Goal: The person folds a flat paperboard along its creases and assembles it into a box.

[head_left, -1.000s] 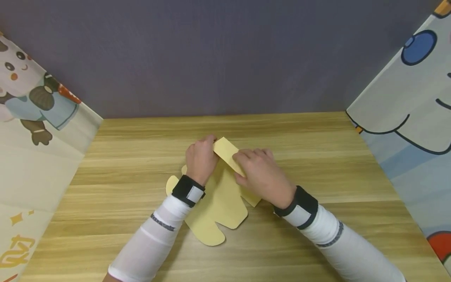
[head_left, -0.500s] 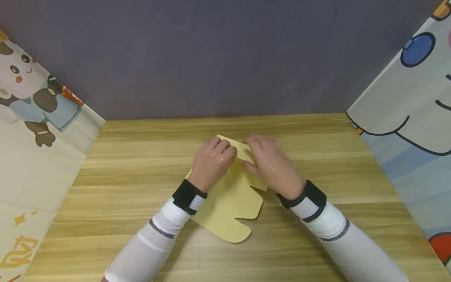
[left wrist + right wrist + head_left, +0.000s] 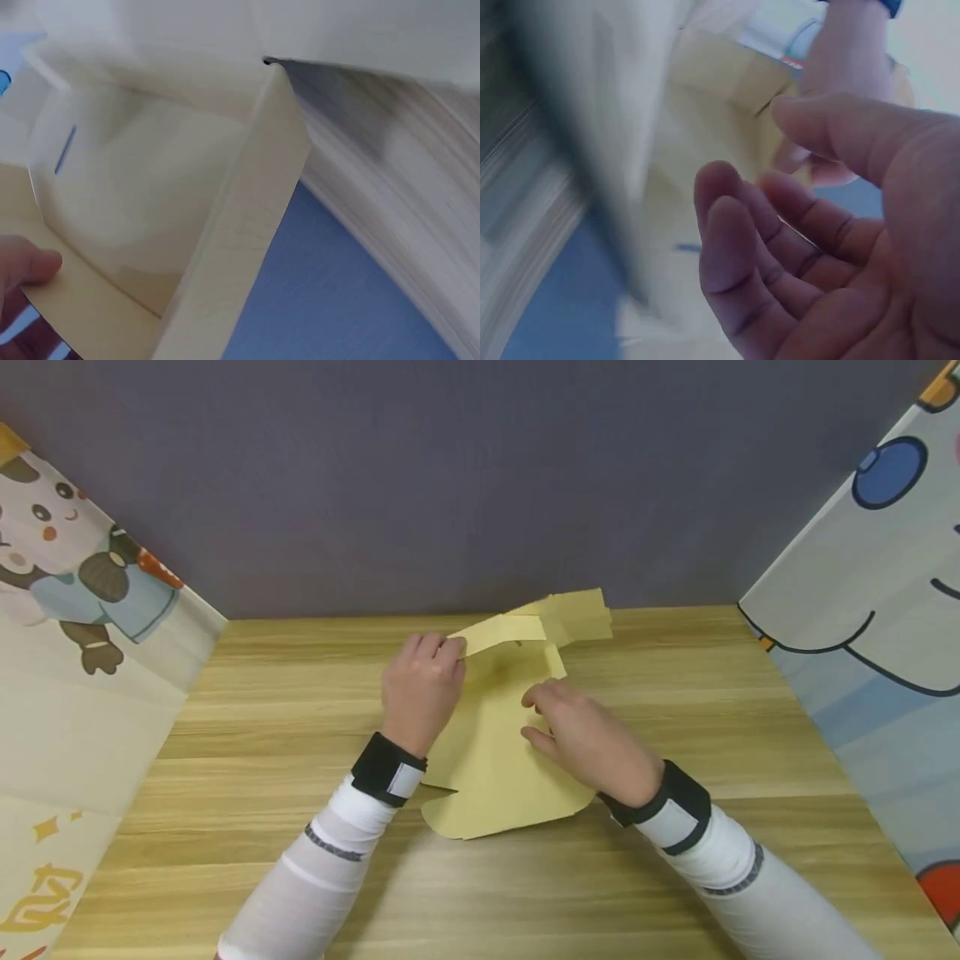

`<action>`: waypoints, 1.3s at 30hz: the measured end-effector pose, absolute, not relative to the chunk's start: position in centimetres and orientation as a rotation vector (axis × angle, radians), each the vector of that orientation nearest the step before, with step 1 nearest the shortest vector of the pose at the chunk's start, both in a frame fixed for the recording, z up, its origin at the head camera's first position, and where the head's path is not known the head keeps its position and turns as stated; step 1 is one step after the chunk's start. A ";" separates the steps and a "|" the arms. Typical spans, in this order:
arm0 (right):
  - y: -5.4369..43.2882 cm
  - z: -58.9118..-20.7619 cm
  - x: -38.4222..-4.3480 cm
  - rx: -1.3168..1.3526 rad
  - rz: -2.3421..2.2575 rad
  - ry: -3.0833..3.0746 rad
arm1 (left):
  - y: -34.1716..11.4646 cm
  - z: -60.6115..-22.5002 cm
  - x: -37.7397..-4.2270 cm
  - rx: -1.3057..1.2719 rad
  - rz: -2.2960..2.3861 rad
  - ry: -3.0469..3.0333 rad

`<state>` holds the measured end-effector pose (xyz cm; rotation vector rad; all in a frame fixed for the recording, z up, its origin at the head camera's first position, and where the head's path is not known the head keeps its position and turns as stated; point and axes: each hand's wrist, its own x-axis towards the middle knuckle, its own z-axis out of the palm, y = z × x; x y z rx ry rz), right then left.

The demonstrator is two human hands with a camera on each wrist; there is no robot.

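Observation:
A pale yellow cardboard box blank (image 3: 498, 760), partly folded, lies at mid-table in the head view, with a strip-like flap (image 3: 502, 631) raised along its far side and more flaps jutting out at the far right. My left hand (image 3: 423, 689) pinches the left end of that flap. In the left wrist view, its thumb presses the cardboard (image 3: 150, 202), whose walls stand up around a panel with a narrow slit. My right hand (image 3: 592, 735) hovers over the blank's right part, fingers loosely bent. Nothing lies between those fingers in the right wrist view.
The wood-grain tabletop (image 3: 712, 693) extends around the cardboard. A dark grey panel (image 3: 480, 485) rises behind its far edge. Printed cartoon panels flank the table on the left (image 3: 97, 693) and right (image 3: 862, 610).
The cardboard has been turned, so its folded flaps now point to the far right. My right hand has let go of it and drawn back nearer; the left hand has shifted left.

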<state>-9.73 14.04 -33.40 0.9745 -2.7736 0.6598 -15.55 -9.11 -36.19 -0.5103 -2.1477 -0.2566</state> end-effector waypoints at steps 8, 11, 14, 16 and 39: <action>14.8 -33.2 -11.4 0.791 0.580 -2.716 | -9.4 -35.7 -15.2 -0.397 -0.384 -2.194; 14.8 -32.9 -11.9 0.729 0.554 -2.616 | -9.2 -35.7 -15.0 -0.384 -0.464 -2.216; 14.8 -32.7 -12.5 0.693 0.510 -2.475 | -8.9 -35.7 -14.7 -0.366 -0.565 -2.248; 14.7 -32.5 -13.0 0.677 0.470 -2.378 | -8.6 -35.8 -14.4 -0.351 -0.646 -2.269; 14.3 -32.4 -15.3 0.551 0.269 -2.217 | -5.7 -36.5 -11.4 -0.338 -1.075 -2.292</action>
